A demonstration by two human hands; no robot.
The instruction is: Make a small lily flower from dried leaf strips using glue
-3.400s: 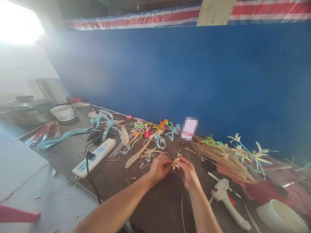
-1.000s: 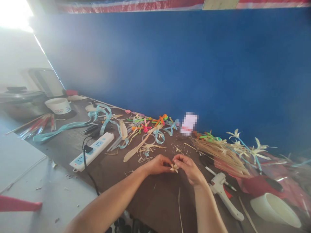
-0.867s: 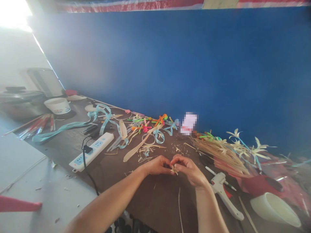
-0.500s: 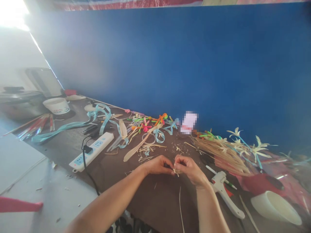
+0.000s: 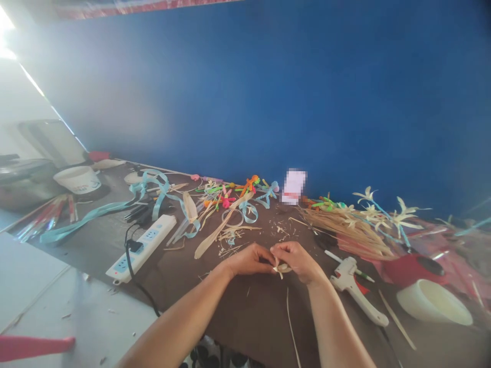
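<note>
Close together above the dark tabletop, my two hands work on a small pale piece of dried husk [image 5: 284,268]. My left hand [image 5: 253,260] pinches its left end between thumb and fingers. Curled over the upper part is my right hand [image 5: 297,259], with thumb and forefinger closed on the piece. A folded or knotted end pokes out below the fingertips; the finer shape is too small to make out. On the table in front of my forearms lies a thin pale strip [image 5: 292,324]. Husk scraps [image 5: 230,236] are scattered just beyond my hands.
To the right are a white glue gun [image 5: 355,291], a white bowl [image 5: 433,301], a bundle of dried husks [image 5: 345,232] and pale husk flowers [image 5: 402,214]. Leftward lie a power strip [image 5: 143,248], light blue ribbon [image 5: 92,214] and colourful pipe-cleaner figures [image 5: 226,197]. A blue partition [image 5: 245,97] stands behind.
My right hand has shifted slightly, and more of the pale husk piece shows below its fingers. The left hand keeps its pinch. The head view has tilted a little.
</note>
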